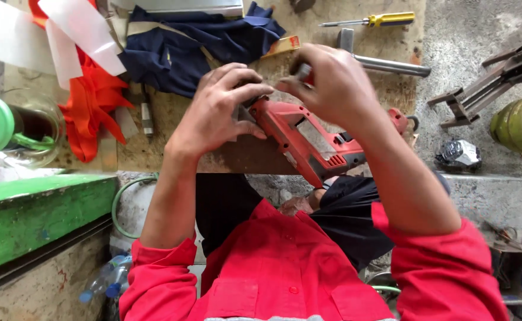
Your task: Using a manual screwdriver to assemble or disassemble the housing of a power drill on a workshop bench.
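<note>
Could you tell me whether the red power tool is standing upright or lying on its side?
Lying on its side: the red power tool rests flat across the wooden board.

A yellow-handled screwdriver [371,21] lies at the far edge of the wooden board [177,113], just above a steel-handled hammer [386,62]. A navy cloth [201,41] is bunched beside an orange garment [91,104]. A glass jar with a green lid [11,128] stands left, near a green painted beam [41,214]. Plastic bottles [106,282] rest on the floor below.
</note>
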